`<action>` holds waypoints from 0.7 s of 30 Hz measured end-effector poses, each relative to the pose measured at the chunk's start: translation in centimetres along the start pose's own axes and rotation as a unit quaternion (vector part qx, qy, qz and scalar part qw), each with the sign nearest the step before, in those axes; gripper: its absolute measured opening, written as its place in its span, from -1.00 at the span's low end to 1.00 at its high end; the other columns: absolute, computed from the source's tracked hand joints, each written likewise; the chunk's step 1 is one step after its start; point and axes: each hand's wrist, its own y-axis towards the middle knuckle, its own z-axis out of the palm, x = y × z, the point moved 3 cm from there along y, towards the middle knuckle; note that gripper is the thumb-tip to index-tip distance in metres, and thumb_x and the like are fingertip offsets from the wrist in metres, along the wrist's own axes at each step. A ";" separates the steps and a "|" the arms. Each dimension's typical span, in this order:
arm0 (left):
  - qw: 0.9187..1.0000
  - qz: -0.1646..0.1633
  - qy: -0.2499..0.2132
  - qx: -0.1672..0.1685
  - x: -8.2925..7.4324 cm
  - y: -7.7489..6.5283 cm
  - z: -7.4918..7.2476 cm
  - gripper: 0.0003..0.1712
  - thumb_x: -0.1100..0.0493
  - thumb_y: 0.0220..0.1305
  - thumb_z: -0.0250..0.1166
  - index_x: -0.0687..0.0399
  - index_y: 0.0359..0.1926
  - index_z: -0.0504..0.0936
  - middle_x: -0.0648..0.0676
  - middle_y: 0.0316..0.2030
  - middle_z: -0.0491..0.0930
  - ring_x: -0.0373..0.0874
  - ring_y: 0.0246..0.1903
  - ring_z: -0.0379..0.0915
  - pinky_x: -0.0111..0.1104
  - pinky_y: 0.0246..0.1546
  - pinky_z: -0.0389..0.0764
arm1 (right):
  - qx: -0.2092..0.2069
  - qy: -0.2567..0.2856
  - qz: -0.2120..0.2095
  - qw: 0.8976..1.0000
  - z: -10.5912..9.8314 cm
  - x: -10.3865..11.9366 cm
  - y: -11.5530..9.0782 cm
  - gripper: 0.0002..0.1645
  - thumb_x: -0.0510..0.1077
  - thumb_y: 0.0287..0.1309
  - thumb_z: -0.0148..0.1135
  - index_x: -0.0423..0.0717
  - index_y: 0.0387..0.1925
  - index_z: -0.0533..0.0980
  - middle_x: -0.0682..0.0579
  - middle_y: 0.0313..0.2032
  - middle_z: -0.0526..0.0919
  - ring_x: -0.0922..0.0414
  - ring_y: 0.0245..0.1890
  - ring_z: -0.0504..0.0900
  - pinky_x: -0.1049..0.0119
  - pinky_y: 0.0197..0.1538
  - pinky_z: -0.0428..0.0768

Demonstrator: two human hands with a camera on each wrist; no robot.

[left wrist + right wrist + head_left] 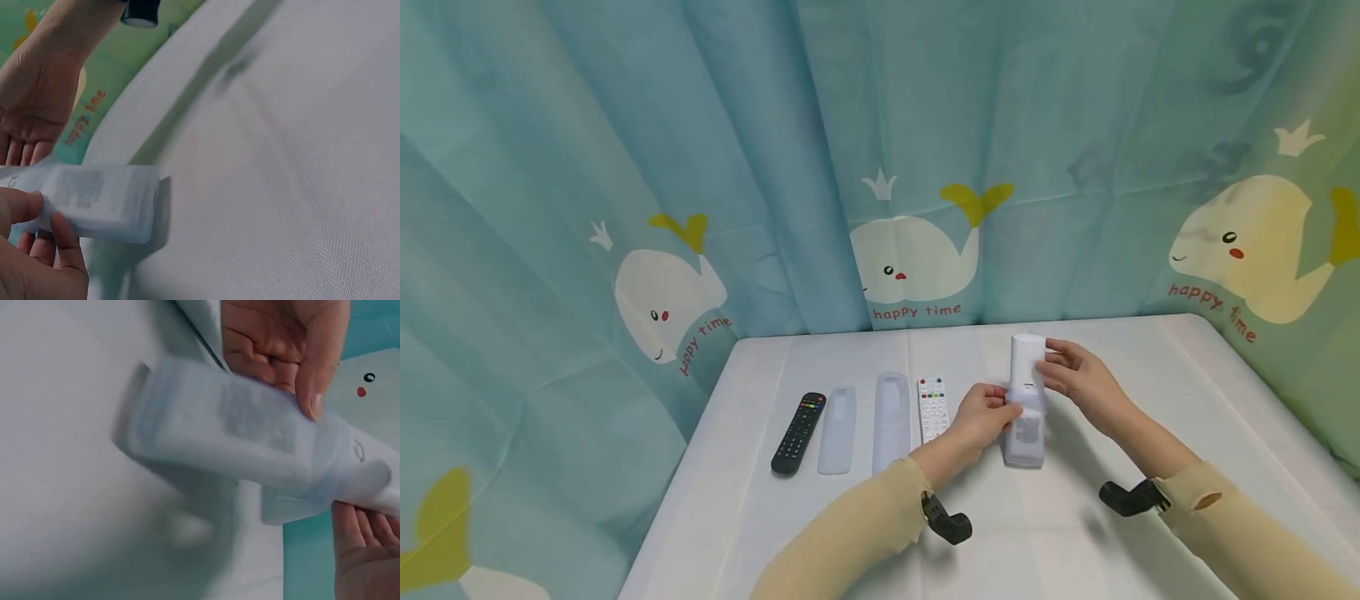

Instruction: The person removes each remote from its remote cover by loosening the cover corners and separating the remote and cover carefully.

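Observation:
A white remote (1027, 360) stands out of a translucent protective sleeve (1026, 437) that covers its lower part, its back with a dark printed patch showing through. My left hand (979, 421) pinches the sleeve near its mouth, thumb on top, as the left wrist view also shows on the sleeve (109, 197). At the bare upper end, my right hand (1086, 387) grips the remote from the right with thumb and fingers. Both are raised off the white table, casting a shadow. In the right wrist view the sleeve (200, 422) is slightly blurred.
Left of the hands lie a second white remote (933, 404), buttons up and partly hidden by the left hand, two translucent sleeves (891, 417) (837, 429) and a black remote (798, 433). A whale-print curtain (760, 208) hangs at the table's (970, 533) back edge.

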 end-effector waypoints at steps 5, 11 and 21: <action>1.000 0.013 0.011 0.006 -0.1 -0.1 -0.2 -0.73 0.35 0.31 0.38 0.20 -0.02 0.53 0.03 -0.26 0.59 -0.16 -0.26 0.55 -0.24 -0.18 0.66 | 0.025 0.022 0.015 0.999 0.3 -0.1 0.8 -0.15 -0.07 0.47 0.22 -0.41 0.50 0.06 -0.27 0.21 0.40 0.31 -0.04 0.54 0.44 -0.01 0.62; 0.978 0.087 0.187 0.044 -0.7 0.0 -1.5 -0.81 0.19 0.43 0.29 0.07 0.02 0.60 -0.07 -0.20 0.64 -0.28 -0.25 0.55 -0.35 -0.18 0.65 | 0.027 0.023 0.031 0.999 0.4 -0.4 1.2 -0.14 -0.06 0.45 0.25 -0.36 0.51 0.06 -0.23 0.19 0.42 0.25 -0.05 0.55 0.41 -0.03 0.63; 0.763 0.302 0.571 -0.006 -3.2 -0.1 -2.9 -0.87 0.00 0.42 0.34 -0.19 -0.07 0.69 -0.21 -0.22 0.68 -0.29 -0.28 0.57 -0.41 -0.40 0.52 | 0.031 0.075 0.019 0.997 0.6 -0.1 1.5 -0.13 -0.15 0.46 0.22 -0.25 0.56 -0.02 -0.14 0.11 0.50 0.22 -0.06 0.62 0.33 -0.03 0.67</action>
